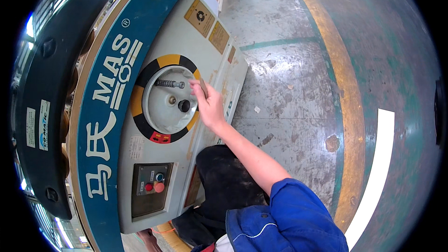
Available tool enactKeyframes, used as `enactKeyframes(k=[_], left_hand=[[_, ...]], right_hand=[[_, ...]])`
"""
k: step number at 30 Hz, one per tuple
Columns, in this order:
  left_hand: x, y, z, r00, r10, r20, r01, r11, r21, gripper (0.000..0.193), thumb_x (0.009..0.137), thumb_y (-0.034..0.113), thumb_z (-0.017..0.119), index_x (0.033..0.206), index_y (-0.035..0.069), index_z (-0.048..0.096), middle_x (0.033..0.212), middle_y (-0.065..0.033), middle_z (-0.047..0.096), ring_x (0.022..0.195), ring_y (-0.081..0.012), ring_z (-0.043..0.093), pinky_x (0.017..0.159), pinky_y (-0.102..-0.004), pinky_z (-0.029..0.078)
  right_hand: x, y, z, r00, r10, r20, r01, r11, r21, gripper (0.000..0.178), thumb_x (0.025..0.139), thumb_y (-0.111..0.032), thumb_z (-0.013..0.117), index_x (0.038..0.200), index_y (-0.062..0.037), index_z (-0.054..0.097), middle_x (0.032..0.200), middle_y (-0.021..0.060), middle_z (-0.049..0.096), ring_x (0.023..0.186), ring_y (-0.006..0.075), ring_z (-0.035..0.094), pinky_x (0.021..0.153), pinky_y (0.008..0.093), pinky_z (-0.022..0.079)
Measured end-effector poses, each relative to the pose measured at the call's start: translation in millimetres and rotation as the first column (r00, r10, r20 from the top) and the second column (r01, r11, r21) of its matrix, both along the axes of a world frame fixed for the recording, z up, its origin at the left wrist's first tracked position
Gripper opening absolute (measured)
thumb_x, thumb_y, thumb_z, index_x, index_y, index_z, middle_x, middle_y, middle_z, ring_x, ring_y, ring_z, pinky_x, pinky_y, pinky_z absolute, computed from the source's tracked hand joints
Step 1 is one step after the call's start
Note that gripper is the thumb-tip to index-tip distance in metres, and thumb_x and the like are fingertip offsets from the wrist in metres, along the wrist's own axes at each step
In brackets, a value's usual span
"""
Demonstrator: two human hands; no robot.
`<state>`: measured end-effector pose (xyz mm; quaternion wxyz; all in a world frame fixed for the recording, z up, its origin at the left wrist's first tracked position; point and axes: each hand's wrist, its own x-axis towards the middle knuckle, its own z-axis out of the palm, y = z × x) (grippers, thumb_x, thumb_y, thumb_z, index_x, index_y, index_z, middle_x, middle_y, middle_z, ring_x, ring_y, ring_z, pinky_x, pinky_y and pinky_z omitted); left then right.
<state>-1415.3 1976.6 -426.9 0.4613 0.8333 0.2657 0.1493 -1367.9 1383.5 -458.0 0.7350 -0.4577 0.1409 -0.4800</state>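
My right hand [211,107] is closed at the rim of a round recess [161,114] in the pale grey machine panel. Between its thumb and fingers stands a thin, flat brown piece [203,88], partly hidden by the hand. Just left of the fingertips, a threaded bolt with a coil spring [169,84] sticks out inside the recess. Below it are a black knob [184,106] and a small brass-coloured fitting [172,100]. What seems to be my left hand [148,240] shows in shadow at the lower edge, with its fingers hidden.
A yellow, black and red ring [136,100] surrounds the recess. Nearer me is a control box [151,189] with red and blue-green buttons. A teal machine band [100,112] and a black padded part [44,107] lie left. Grey floor [289,88] with a yellow line [347,112] lies right.
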Motion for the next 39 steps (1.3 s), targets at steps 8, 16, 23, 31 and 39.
enactKeyframes(k=[8, 16, 23, 31, 39], left_hand=[[-3, -10, 7, 1.0, -0.003, 0.014, 0.004, 1.0, -0.026, 0.028, 0.098, 0.033, 0.048, 0.097, 0.009, 0.063, 0.063, 0.0023, 0.045, 0.047, -0.0081, 0.034, 0.041, -0.0274, 0.023], [4, -28, 1, 1.0, -0.02, 0.004, 0.021, 0.999, -0.036, 0.027, 0.098, 0.032, 0.048, 0.097, 0.009, 0.063, 0.063, 0.0025, 0.045, 0.047, -0.0079, 0.034, 0.041, -0.0271, 0.023], [6, -35, -2, 1.0, -0.029, 0.008, 0.029, 0.999, -0.037, 0.027, 0.098, 0.032, 0.048, 0.098, 0.009, 0.063, 0.064, 0.0027, 0.045, 0.047, -0.0077, 0.034, 0.041, -0.0268, 0.022], [7, -32, -2, 0.999, -0.05, 0.014, 0.051, 0.998, -0.039, 0.026, 0.098, 0.031, 0.048, 0.098, 0.01, 0.063, 0.064, 0.0029, 0.045, 0.047, -0.0075, 0.034, 0.041, -0.0265, 0.022], [2, -35, -11, 1.0, -0.009, 0.017, 0.011, 0.997, -0.076, 0.026, 0.098, 0.031, 0.048, 0.098, 0.01, 0.063, 0.064, 0.0031, 0.045, 0.047, -0.0072, 0.033, 0.041, -0.0262, 0.022]], right_hand=[[-12, -20, 70, 0.98, -0.128, -0.15, 0.033, 0.857, -0.514, 0.019, 0.083, -0.013, 0.073, 0.088, 0.0049, 0.07, 0.073, 0.0188, 0.07, 0.068, 0.0343, 0.071, 0.064, 0.0411, 0.056], [-7, -13, 79, 0.891, -0.412, -0.192, 0.142, 0.654, -0.743, 0.01, 0.081, -0.004, 0.062, 0.075, 0.0006, 0.068, 0.078, 0.0187, 0.068, 0.078, 0.0364, 0.07, 0.066, 0.0443, 0.058], [-1, -13, 86, 0.809, -0.459, -0.367, -0.039, 0.581, -0.813, 0.01, 0.082, -0.004, 0.062, 0.08, -0.001, 0.071, 0.084, 0.0164, 0.071, 0.08, 0.0284, 0.073, 0.068, 0.0375, 0.06], [1, -9, 95, 0.798, -0.424, -0.428, -0.113, 0.593, -0.797, 0.007, 0.075, -0.005, 0.064, 0.075, -0.0002, 0.069, 0.073, 0.0176, 0.07, 0.07, 0.0297, 0.073, 0.063, 0.0368, 0.059], [-4, 1, 103, 0.866, -0.385, -0.319, -0.152, 0.404, -0.902, 0.007, 0.07, -0.008, 0.067, 0.065, -0.0037, 0.07, 0.071, 0.0151, 0.07, 0.065, 0.0268, 0.072, 0.056, 0.0372, 0.056]])
